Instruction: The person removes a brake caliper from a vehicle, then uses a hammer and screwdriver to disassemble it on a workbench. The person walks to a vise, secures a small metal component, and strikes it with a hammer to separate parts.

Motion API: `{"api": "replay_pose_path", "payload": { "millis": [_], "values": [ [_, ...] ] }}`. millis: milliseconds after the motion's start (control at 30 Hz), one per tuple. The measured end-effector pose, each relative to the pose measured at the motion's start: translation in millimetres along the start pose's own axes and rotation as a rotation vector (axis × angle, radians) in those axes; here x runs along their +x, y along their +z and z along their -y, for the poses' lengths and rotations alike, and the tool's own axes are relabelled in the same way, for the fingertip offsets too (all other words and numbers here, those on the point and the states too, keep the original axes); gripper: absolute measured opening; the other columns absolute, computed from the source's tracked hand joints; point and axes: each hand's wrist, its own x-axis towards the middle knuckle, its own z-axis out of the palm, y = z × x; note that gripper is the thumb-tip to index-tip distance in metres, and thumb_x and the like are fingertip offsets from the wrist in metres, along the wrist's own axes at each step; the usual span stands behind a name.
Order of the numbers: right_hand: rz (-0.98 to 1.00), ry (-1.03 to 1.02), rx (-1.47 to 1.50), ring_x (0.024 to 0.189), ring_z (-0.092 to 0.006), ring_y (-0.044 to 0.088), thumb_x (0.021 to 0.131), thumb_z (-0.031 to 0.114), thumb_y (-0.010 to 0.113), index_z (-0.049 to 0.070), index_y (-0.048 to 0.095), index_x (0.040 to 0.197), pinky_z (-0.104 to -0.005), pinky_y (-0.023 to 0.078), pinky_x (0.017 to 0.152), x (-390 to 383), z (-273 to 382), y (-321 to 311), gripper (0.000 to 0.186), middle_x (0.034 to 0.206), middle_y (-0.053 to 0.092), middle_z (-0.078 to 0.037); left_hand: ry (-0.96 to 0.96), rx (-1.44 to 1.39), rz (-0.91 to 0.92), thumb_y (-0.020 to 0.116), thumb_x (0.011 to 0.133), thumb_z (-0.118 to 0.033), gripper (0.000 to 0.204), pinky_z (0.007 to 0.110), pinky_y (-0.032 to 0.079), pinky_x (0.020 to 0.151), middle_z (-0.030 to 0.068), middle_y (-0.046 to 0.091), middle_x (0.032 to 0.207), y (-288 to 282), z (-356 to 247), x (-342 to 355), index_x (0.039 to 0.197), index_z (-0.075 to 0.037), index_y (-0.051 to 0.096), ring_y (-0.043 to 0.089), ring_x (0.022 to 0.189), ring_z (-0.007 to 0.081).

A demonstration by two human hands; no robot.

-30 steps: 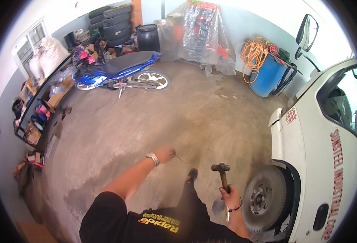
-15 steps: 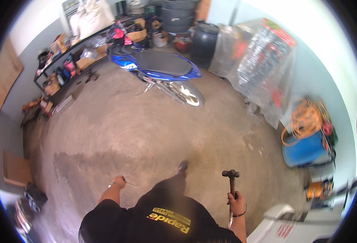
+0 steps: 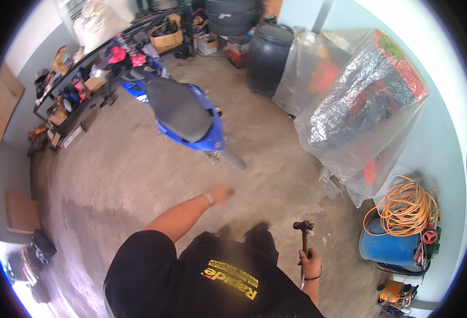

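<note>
My right hand [image 3: 309, 263] is wrapped round the wooden handle of a ball-peen hammer [image 3: 304, 227]. The hammer stands upright with its dark metal head above my fist. A shiny, pale length shows below that fist; I cannot make out what it is. In front of my body, my left hand [image 3: 221, 195] reaches out over the floor, smeared by motion. Its fingers and anything in them cannot be made out. Beyond it stands a blue motorcycle [image 3: 183, 114] with a dark seat, its rear end closest to my left hand and apart from it.
A black drum [image 3: 269, 58] and plastic-wrapped equipment [image 3: 360, 111] line the far right. Nearer on the right are coiled orange hose [image 3: 403, 209], a blue barrel [image 3: 387, 246] and an orange machine [image 3: 395, 293]. Loaded shelving [image 3: 79, 79] runs along the left; stacked tyres [image 3: 232, 16] stand at the back.
My left hand has swung forward and to the right; a thin dark thing showed at it earlier. The motorcycle appears nearer as my view has shifted. My right hand still grips the hammer.
</note>
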Motion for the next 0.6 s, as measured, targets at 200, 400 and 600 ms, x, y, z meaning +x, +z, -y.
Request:
{"api": "replay_pose_path", "payload": {
  "millis": [200, 400, 600],
  "values": [
    [-0.125, -0.007, -0.25, 0.059, -0.019, 0.069, 0.092, 0.025, 0.075, -0.006, 0.07, 0.101, -0.0344, 0.054, 0.057, 206.2, 15.1, -90.0, 0.033, 0.066, 0.066, -0.011, 0.072, -0.098, -0.138, 0.068, 0.091, -0.028, 0.024, 0.049, 0.055, 0.083, 0.0173, 0.073, 0.096, -39.4, -85.2, 278.4, 0.101, -0.008, 0.074, 0.069, 0.091, 0.0386],
    [0.078, 0.023, -0.302, 0.055, -0.0186, 0.067, 0.094, 0.024, 0.073, -0.008, 0.067, 0.093, -0.0328, 0.053, 0.052, 404.7, 113.2, -135.6, 0.032, 0.07, 0.066, -0.01, -0.429, -0.303, -0.334, 0.071, 0.091, -0.026, 0.025, 0.044, 0.056, 0.082, 0.0166, 0.075, 0.096, -57.2, -74.5, 340.1, 0.103, -0.004, 0.074, 0.072, 0.091, 0.0324],
    [0.518, -0.195, -0.243, 0.056, -0.0165, 0.064, 0.095, 0.022, 0.072, -0.008, 0.065, 0.093, -0.0308, 0.053, 0.052, 620.7, 265.5, -89.3, 0.03, 0.072, 0.065, -0.008, -0.859, -0.646, -0.598, 0.072, 0.093, -0.026, 0.031, 0.035, 0.053, 0.077, 0.0128, 0.074, 0.093, -103.9, 4.6, 374.0, 0.113, -0.002, 0.074, 0.068, 0.085, 0.0201]
  ]
}}
